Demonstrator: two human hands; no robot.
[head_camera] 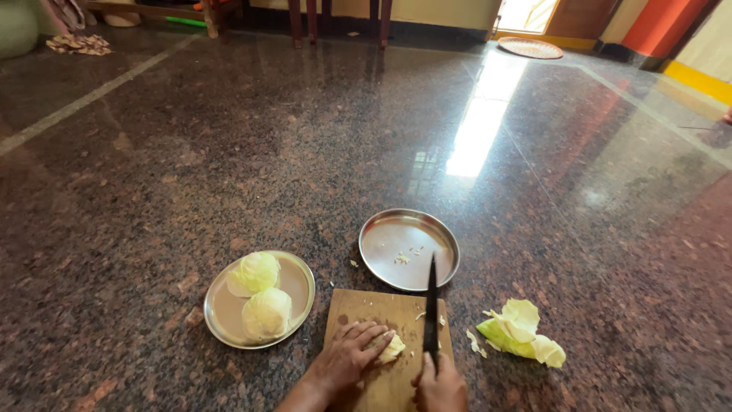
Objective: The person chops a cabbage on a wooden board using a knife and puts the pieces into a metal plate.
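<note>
The person is sitting at a wooden cutting board (385, 343) on the polished stone floor (229, 152) and is cutting cabbage. The left hand (347, 358) is lying flat with curled fingers on a small pale cabbage piece (392, 349), pinning it to the board. The right hand (438, 385) is gripping the handle of a black-bladed knife (431, 305), whose blade is pointing away from the person along the right side of the board, just beside the held piece.

Judging from how things lie, the work is looking like it is in its early part. The piece under the left hand is small and not yet shredded; only a few scraps are lying on the board. The round steel plate (409, 249) beyond the board is holding just a few tiny bits, so almost nothing cut has been gathered there. On the other steel plate (225, 309) to the left, two cabbage chunks (259, 294) are sitting uncut, touching each other. A heap of loose green outer leaves (522, 332) is lying on the floor to the right of the board, apart from it, which suggests that trimming is done. The bulk of the cutting seems to be left.
</note>
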